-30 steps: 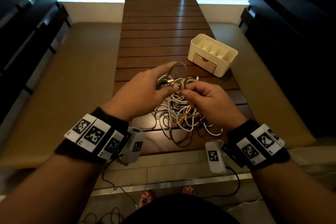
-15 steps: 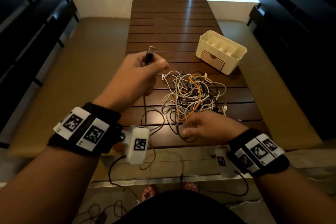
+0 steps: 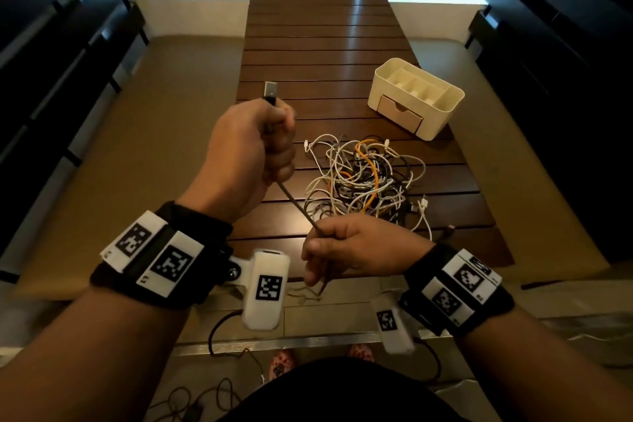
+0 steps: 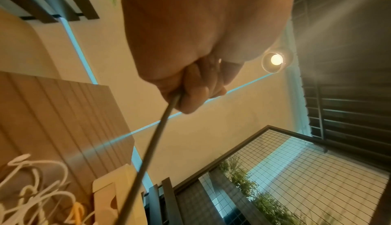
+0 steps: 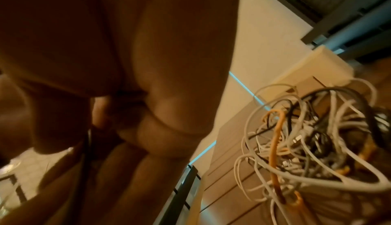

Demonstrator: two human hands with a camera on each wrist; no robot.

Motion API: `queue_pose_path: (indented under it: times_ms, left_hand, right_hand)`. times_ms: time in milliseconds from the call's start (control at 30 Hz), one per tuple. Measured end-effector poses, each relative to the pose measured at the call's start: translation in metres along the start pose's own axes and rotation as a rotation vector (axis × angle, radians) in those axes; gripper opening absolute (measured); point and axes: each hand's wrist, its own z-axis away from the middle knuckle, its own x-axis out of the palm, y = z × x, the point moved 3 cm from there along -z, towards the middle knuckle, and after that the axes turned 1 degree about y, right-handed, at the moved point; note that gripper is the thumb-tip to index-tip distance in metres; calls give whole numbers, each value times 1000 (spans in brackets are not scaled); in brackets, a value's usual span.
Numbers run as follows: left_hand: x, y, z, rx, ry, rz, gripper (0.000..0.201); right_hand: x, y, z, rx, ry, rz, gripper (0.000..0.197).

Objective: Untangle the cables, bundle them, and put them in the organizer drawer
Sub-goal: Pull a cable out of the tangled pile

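Observation:
A dark cable (image 3: pixel 297 205) runs taut between my two hands, free of the pile. My left hand (image 3: pixel 255 144) grips it in a fist near its USB plug (image 3: pixel 271 90), which sticks up above the knuckles. In the left wrist view the same dark cable (image 4: pixel 152 146) leaves the fist (image 4: pixel 190 85) downward. My right hand (image 3: pixel 346 247) pinches the cable lower down, near the table's front edge; its loose end hangs below. The tangled pile (image 3: pixel 366 175) of white, grey, black and orange cables lies on the wooden table (image 3: pixel 322 44). The cream organizer (image 3: pixel 416 103) stands behind it, drawer closed.
A white connector end (image 3: pixel 423 205) trails from the pile's right side. Padded tan benches (image 3: pixel 137 134) flank the slatted table on both sides. Dark slatted panels stand at far left and far right. More cables lie on the floor by my feet (image 3: pixel 284 363).
The left hand pulled the dark cable's plug end out of the pile and now holds it in a fist. The right hand dropped to the near edge and took hold of the cable, drawing it taut.

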Motion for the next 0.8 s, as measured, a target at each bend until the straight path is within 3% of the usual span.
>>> queue_pose_path:
  times_ms: [133,233,367,533,600,733,800]
  left_hand:
    - [3,-10,2,-75,13,117,33]
    - [10,-13,2,-107,8,174,47]
    - [16,-23,-3,-100,18,193,46]
    - [24,-29,-5,-89,2,167,46]
    - [26,-29,-7,-73,-20,166,45]
    - [33,-30,-12,-37,-45,172,42]
    - [34,-32,-13,-32,-45,170,42]
  right_hand:
    - [0,5,-1,37,71,-108,19]
    - [-3,13,-6,40,123,9,21]
    - [-22,13,-1,-17,265,137,23]
    - [-40,4,3,-161,485,56,17]
    - [-38,4,1,-167,474,40,18]
    - [-26,12,-4,-123,294,62,17]
    - [-33,18,-3,-137,312,51,15]
